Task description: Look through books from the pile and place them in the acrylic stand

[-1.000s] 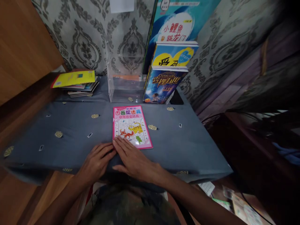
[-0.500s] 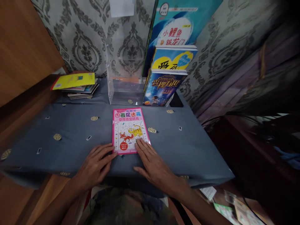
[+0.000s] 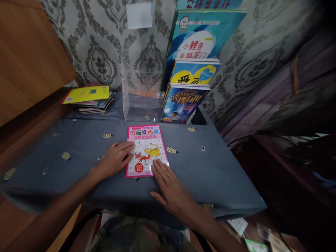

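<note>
A pink children's activity book (image 3: 147, 145) with a tiger and a fox on its cover lies flat on the grey-blue tablecloth (image 3: 78, 157). My left hand (image 3: 115, 159) rests at the book's left edge, fingers stretched out and touching the cover. My right hand (image 3: 170, 189) lies flat on the cloth, its fingertips on the book's lower right corner. Neither hand holds anything.
A clear acrylic stand (image 3: 141, 101) sits at the back by the patterned wall. Several upright books (image 3: 189, 87) lean at its right. A stack of flat books with a yellow one on top (image 3: 88, 98) lies at the back left. Wooden panel on the left.
My left hand moved forward from the table's front edge onto the book's left side. The book was turned from tilted to nearly straight; my right hand shifted from its lower left to its lower right corner.
</note>
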Tool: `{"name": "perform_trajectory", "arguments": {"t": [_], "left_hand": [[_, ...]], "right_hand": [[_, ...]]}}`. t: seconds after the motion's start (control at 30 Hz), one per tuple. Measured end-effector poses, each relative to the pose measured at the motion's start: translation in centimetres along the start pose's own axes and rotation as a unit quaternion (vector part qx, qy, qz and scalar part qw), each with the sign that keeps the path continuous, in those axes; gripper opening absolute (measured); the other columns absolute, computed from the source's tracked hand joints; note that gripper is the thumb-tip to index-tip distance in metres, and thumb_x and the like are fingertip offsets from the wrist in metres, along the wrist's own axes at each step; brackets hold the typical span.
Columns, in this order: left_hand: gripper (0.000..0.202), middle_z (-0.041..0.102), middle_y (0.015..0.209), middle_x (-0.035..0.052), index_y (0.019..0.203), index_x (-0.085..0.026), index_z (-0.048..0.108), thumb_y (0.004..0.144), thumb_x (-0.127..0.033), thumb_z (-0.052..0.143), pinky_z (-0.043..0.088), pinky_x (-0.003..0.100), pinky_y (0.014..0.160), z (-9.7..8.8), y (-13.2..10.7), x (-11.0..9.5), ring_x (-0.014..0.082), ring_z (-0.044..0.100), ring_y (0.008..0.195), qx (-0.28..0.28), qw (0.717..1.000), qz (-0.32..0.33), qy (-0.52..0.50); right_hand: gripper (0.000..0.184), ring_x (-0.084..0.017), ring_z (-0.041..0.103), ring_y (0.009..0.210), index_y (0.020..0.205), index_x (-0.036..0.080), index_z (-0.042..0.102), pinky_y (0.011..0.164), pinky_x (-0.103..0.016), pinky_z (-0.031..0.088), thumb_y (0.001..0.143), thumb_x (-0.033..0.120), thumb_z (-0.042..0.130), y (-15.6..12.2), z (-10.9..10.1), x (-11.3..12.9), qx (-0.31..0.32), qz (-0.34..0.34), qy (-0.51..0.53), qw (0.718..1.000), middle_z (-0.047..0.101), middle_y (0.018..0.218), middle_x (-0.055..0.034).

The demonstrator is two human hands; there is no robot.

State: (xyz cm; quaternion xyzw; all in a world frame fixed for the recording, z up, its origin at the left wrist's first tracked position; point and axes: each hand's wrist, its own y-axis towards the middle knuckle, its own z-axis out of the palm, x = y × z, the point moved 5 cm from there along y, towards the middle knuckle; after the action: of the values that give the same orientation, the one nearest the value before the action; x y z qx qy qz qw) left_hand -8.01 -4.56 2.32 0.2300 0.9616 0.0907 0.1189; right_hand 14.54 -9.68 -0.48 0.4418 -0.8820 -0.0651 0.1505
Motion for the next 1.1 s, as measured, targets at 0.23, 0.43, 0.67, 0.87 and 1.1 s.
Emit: {"name": "perform_trajectory", "arguments": {"t": [0.23, 0.43, 0.67, 0.87, 1.1], "left_hand": [[0.045, 0.051, 0.149, 0.0106, 0.14, -0.02, 0.053, 0.101, -0.036, 0.039, 0.041, 0.047, 0.106, 0.3, 4.8, 3.3, 0.0269, 0.051, 0.133, 0.045, 0.997, -0.059, 0.03], [0.045, 0.053, 0.147, 0.0117, 0.139, -0.018, 0.054, 0.101, -0.036, 0.038, 0.041, 0.047, 0.105, 0.9, 6.5, 4.1, 0.0272, 0.051, 0.134, 0.035, 0.996, -0.061, 0.047], [0.042, 0.058, 0.142, 0.0122, 0.136, -0.016, 0.056, 0.1, -0.031, 0.04, 0.042, 0.045, 0.102, 1.3, 6.2, 4.0, 0.0264, 0.054, 0.13, -0.018, 0.997, -0.048, 0.054], [0.04, 0.06, 0.14, 0.0119, 0.134, -0.018, 0.059, 0.1, -0.03, 0.041, 0.043, 0.043, 0.101, 1.5, 6.2, 3.9, 0.0256, 0.056, 0.127, -0.041, 0.997, -0.04, 0.057], [0.04, 0.059, 0.14, 0.0132, 0.134, -0.016, 0.058, 0.1, -0.028, 0.04, 0.043, 0.044, 0.101, 1.8, 6.1, 4.1, 0.0264, 0.056, 0.129, -0.048, 0.996, -0.043, 0.055]], "right_hand": [[0.085, -0.028, 0.017, 0.152, 0.159, 0.011, 0.002, 0.122, -0.047, 0.032, 0.097, 0.035, 0.055, 0.0, -0.3, 0.1, -0.008, 0.004, -0.005, 1.0, 0.022, 0.163, -0.0169], [0.082, -0.028, 0.017, 0.152, 0.159, 0.011, 0.008, 0.121, -0.046, 0.033, 0.096, 0.033, 0.055, 0.0, -0.3, 0.1, 0.012, 0.012, 0.004, 1.0, 0.023, 0.163, -0.0163], [0.071, -0.028, 0.025, 0.15, 0.156, 0.012, 0.027, 0.121, -0.045, 0.035, 0.097, 0.04, 0.054, 1.5, -1.7, 0.7, 0.046, -0.003, 0.029, 0.999, 0.031, 0.16, -0.0153], [0.06, -0.025, 0.025, 0.15, 0.15, 0.005, 0.037, 0.123, -0.041, 0.028, 0.102, 0.039, 0.042, 6.8, -1.1, 1.5, 0.119, -0.021, 0.049, 0.991, 0.033, 0.159, -0.0171], [0.061, -0.027, 0.018, 0.152, 0.151, -0.003, 0.031, 0.125, -0.043, 0.022, 0.102, 0.032, 0.038, 13.3, 0.8, -2.8, 0.11, 0.04, 0.049, 0.992, 0.024, 0.16, -0.0223]]}}
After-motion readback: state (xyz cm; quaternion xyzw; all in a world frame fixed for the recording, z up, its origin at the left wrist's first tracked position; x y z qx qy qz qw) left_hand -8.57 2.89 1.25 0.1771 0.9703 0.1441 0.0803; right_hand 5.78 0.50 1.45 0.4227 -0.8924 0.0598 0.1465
